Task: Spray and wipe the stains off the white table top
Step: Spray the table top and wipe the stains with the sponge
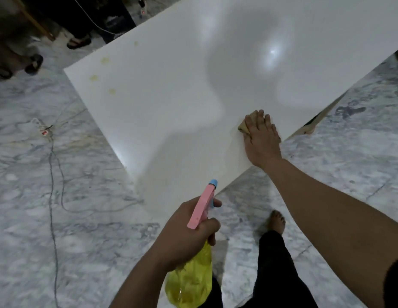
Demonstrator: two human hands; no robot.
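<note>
- The glossy white rectangular table top (175,90) lies at a slant across the view, with several yellowish round stains (105,60) near its far left edge
- A tan folded cloth (245,127) lies near the table's right edge, mostly hidden under the right hand (261,138), pressed flat, fingers straight and close together
- The left hand (184,232) grips a translucent yellow spray bottle (190,283) with a pink trigger head, fingers curled round its neck
- Grey veined marble floor (82,218), a thin cable (53,196), a bare foot (275,221)
</note>
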